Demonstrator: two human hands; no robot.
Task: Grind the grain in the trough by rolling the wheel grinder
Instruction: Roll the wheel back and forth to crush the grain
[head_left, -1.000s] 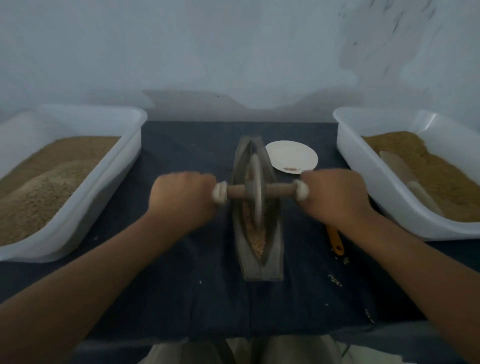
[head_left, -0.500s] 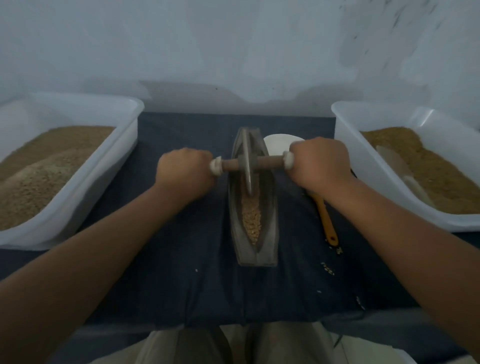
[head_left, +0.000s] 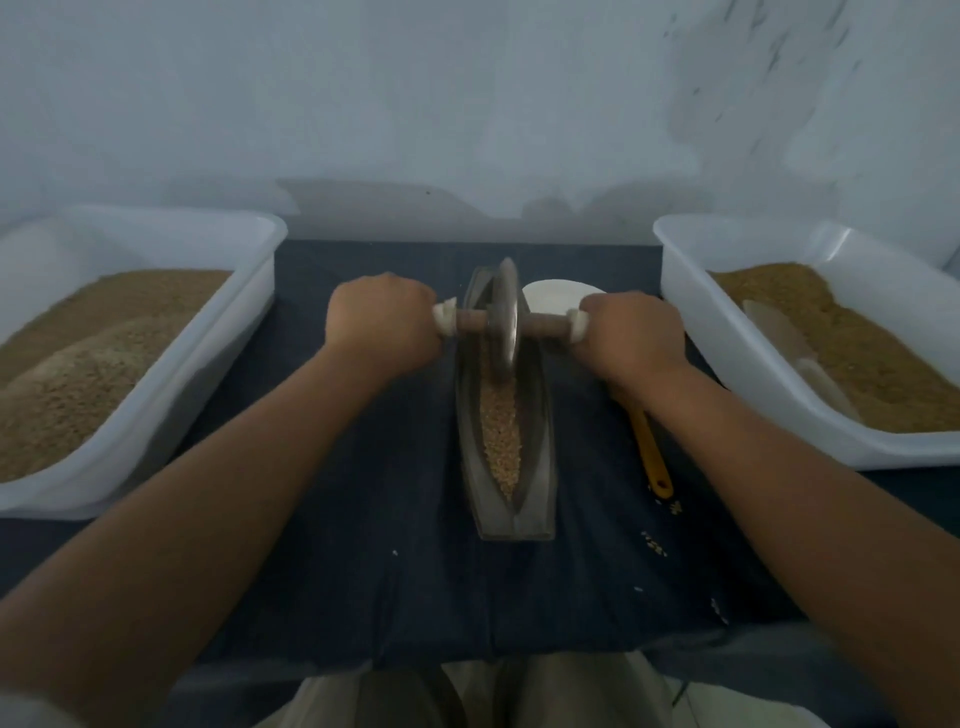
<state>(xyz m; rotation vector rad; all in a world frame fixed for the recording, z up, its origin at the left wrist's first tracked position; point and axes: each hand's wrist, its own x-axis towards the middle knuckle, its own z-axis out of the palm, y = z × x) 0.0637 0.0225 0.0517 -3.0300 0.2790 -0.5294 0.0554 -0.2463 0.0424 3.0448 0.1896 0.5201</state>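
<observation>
Wheel grinder (head_left: 505, 325): metal disc on a wooden axle (head_left: 545, 328), likely heavy and rigid, thin rim. It stands upright in the groove at the far end of the trough (head_left: 540, 441). The trough is a narrow boat-shaped metal piece on the dark cloth (head_left: 363, 519), running away from me between my forearms.

Grain (head_left: 501, 431) lies in the channel from the disc back to the near tip. It is loose and hard, and will probably skid and spill over the walls if I shove too fast. A few kernels are already on the cloth, right of the trough.

Hold points are the two axle ends, wrapped in white (head_left: 447, 318), one each side of the disc. My guess is the wrap adds grip. Even downward pressure on both ends looks necessary, or the disc may tilt and ride up the wall.

My left hand (head_left: 382, 325) is fisted round the left end, knuckles up. My right hand (head_left: 631, 338) is fisted round the right end in the same way. Fingers are fully curled, with no gap showing. Both arms are stretched well forward, wrists roughly level, and the axle sits nearly square across the trough.

The white dish (head_left: 550, 299) is partly hidden behind the axle. A yellow-handled tool (head_left: 649, 447) lies under my right forearm. White tubs sit to the left (head_left: 249, 291) and right (head_left: 691, 291), both holding brown grain or meal.
</observation>
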